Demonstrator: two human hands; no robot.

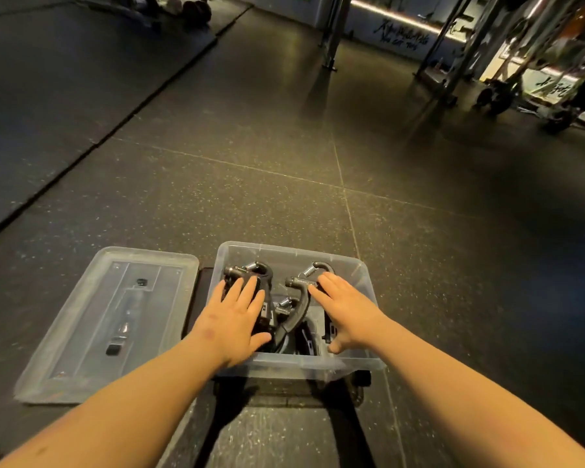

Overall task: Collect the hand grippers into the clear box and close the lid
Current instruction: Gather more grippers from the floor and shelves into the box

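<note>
Head view: a clear box [286, 364] sits low in the frame above the speckled dark floor [250, 170], its lid [81, 332] off and lying flat just to its left. Several black hand grippers [247, 271] with metal springs lie piled inside the box. The left hand [232, 319] rests palm-down on the grippers at the left side, its fingers [237, 288] straight and spread, holding nothing. The right hand [347, 314] lies flat on a gripper at the right side, fingers [331, 282] extended, thumb near the front rim, likewise grasping nothing.
</note>
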